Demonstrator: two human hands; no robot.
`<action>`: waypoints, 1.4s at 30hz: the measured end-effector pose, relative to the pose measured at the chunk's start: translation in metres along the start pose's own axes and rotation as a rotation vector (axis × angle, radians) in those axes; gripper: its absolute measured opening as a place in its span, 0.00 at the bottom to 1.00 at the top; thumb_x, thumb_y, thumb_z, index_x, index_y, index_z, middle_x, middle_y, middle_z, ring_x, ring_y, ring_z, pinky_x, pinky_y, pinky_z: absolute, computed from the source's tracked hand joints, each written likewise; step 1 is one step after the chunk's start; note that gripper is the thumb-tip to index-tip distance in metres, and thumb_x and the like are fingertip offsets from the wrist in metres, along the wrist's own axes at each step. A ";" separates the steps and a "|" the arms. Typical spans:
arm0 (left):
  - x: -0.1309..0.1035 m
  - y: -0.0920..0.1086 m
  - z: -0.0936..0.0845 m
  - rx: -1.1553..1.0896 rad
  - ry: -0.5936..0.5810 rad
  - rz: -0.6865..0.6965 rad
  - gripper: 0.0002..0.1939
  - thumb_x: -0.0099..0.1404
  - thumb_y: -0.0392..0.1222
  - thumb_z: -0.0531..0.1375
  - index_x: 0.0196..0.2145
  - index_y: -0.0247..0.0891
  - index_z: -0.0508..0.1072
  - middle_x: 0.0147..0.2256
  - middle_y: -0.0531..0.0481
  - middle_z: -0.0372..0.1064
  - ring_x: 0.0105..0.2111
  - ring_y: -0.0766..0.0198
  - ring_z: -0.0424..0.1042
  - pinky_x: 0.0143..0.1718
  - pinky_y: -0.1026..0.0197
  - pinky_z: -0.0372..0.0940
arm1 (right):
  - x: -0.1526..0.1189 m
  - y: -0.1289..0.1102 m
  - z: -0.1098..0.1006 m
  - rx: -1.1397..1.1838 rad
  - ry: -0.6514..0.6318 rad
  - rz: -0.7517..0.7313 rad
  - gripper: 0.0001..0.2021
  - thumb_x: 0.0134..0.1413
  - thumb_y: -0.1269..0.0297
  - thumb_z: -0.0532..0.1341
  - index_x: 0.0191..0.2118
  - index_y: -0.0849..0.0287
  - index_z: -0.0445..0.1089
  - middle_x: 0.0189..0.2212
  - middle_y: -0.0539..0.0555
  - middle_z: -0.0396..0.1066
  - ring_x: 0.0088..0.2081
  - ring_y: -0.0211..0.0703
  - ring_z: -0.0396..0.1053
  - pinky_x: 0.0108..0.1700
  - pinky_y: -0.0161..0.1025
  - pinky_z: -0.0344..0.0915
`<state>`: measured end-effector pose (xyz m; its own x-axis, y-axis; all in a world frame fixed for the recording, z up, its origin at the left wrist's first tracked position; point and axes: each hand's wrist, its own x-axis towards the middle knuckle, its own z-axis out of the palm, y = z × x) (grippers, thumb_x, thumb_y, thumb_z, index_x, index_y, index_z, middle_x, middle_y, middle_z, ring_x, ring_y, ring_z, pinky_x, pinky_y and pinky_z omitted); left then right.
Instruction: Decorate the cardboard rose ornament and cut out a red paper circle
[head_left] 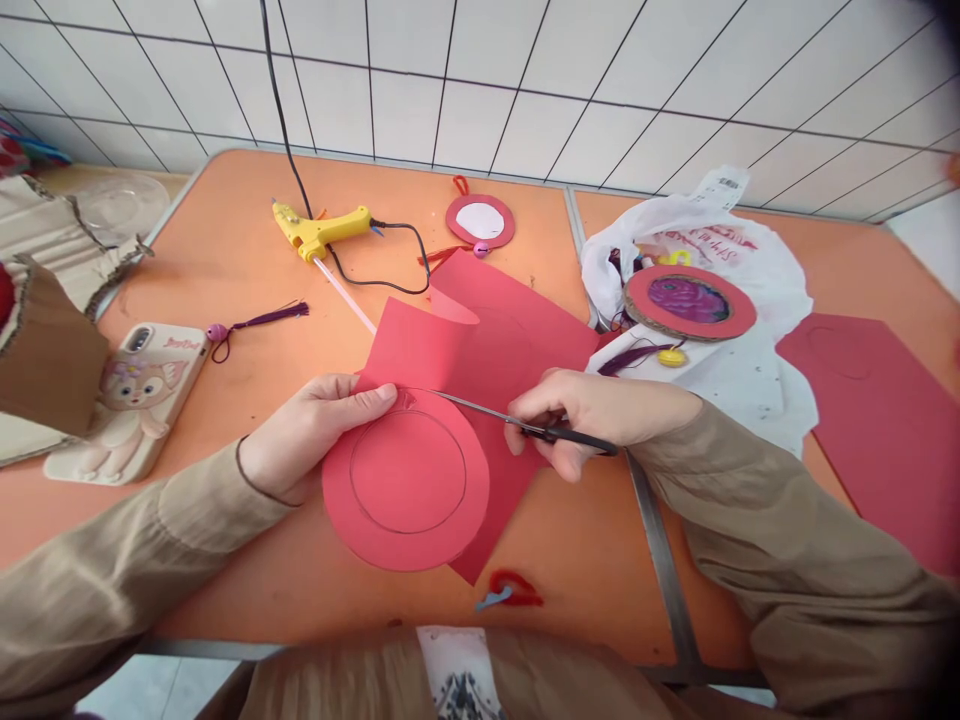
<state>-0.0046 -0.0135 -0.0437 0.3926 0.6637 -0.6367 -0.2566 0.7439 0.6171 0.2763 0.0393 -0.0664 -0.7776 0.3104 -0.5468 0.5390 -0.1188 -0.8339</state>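
My left hand (319,420) pinches a sheet of red paper (409,545) near the top left of a disc shape that is largely cut out. A smaller circle is drawn in pencil inside the disc. Above the cut, a strip of the paper curls upward (415,345). My right hand (574,415) is closed around the black handles of a pair of scissors (577,438), whose blades lie along the disc's upper edge. Another red sheet (517,330) lies flat beneath, on the orange table.
Behind are a yellow glue gun (322,232) with a black cord and a red ring ornament (506,222). To the right, a white plastic bag (780,270) carries a red-rimmed disc (739,300); red paper (885,420) lies beyond. At left are a phone (135,410) and cut cardboard (60,340).
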 end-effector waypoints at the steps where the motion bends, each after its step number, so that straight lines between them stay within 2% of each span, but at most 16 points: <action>1: 0.000 0.000 0.000 0.002 0.002 -0.003 0.14 0.66 0.33 0.58 0.25 0.30 0.80 0.23 0.43 0.77 0.21 0.64 0.76 0.23 0.68 0.71 | 0.000 0.000 0.000 -0.002 0.000 0.000 0.23 0.38 0.51 0.74 0.36 0.63 0.71 0.20 0.46 0.66 0.22 0.33 0.61 0.24 0.32 0.58; 13: -0.002 0.000 0.000 0.026 0.034 -0.005 0.09 0.63 0.36 0.63 0.25 0.32 0.80 0.23 0.44 0.78 0.21 0.63 0.76 0.25 0.67 0.71 | 0.000 -0.002 0.002 -0.074 0.026 -0.001 0.23 0.39 0.49 0.73 0.36 0.62 0.72 0.20 0.46 0.67 0.22 0.34 0.62 0.25 0.33 0.57; 22: -0.013 0.006 0.015 0.021 0.081 -0.001 0.15 0.68 0.32 0.56 0.28 0.32 0.81 0.23 0.43 0.78 0.21 0.65 0.76 0.25 0.68 0.71 | 0.000 -0.003 0.002 -0.130 0.038 -0.059 0.25 0.39 0.46 0.72 0.35 0.63 0.72 0.20 0.44 0.63 0.21 0.32 0.56 0.23 0.31 0.54; 30: -0.005 0.001 0.007 0.003 0.015 -0.011 0.10 0.63 0.34 0.62 0.25 0.31 0.80 0.22 0.42 0.77 0.20 0.62 0.76 0.23 0.66 0.71 | 0.001 0.000 0.003 -0.087 0.024 -0.071 0.24 0.41 0.47 0.71 0.35 0.63 0.71 0.20 0.45 0.64 0.21 0.32 0.60 0.23 0.31 0.52; 42: -0.005 0.001 0.009 -0.012 0.031 -0.014 0.09 0.61 0.34 0.63 0.24 0.30 0.79 0.21 0.42 0.77 0.19 0.62 0.75 0.23 0.66 0.70 | 0.002 0.005 0.005 -0.094 0.038 -0.158 0.26 0.42 0.43 0.70 0.35 0.64 0.71 0.19 0.44 0.60 0.20 0.31 0.55 0.22 0.30 0.51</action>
<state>0.0014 -0.0163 -0.0357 0.3690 0.6554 -0.6590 -0.2619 0.7536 0.6029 0.2756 0.0349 -0.0724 -0.8430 0.3539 -0.4050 0.4404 0.0220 -0.8975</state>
